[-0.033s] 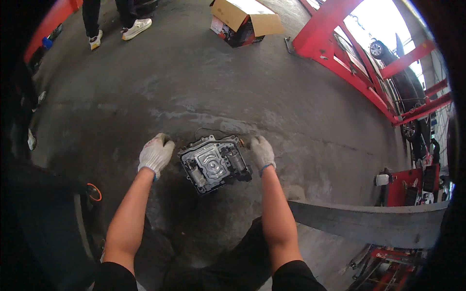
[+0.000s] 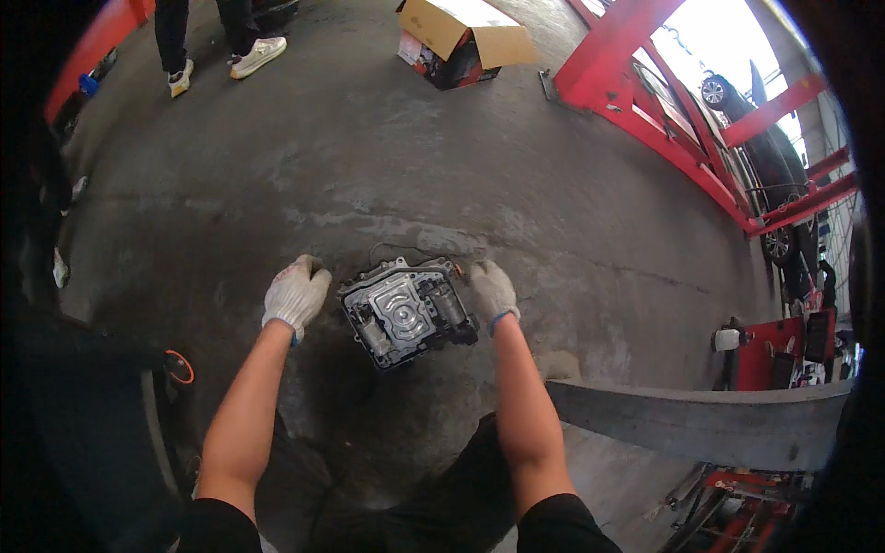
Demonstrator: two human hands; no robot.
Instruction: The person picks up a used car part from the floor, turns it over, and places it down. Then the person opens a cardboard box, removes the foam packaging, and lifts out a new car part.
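On the dark floor between my hands lies a transmission control unit [image 2: 402, 313], a silver metal block with a stamped cover plate, cylindrical parts at its sides and black plastic at its lower right. My left hand [image 2: 298, 293], in a white knit glove, hovers just off its left side, fingers loosely curled with a gap to the thumb. Close to the upper right corner is my right hand [image 2: 494, 288], gloved alike, its fingers bent; contact with the unit cannot be made out. Neither hand shows anything held. A thin dark line, perhaps a wire, curves behind the unit.
An open cardboard box [image 2: 466, 41] stands at the far side, near a red lift frame [image 2: 608, 64]. A person's shoes [image 2: 257, 57] are at the far left. A grey metal beam [image 2: 691, 419] runs along my right. An orange ring [image 2: 180, 367] shows at left.
My right hand has shifted slightly left, closer to the unit's upper right corner. My left hand and the unit stay where they were.
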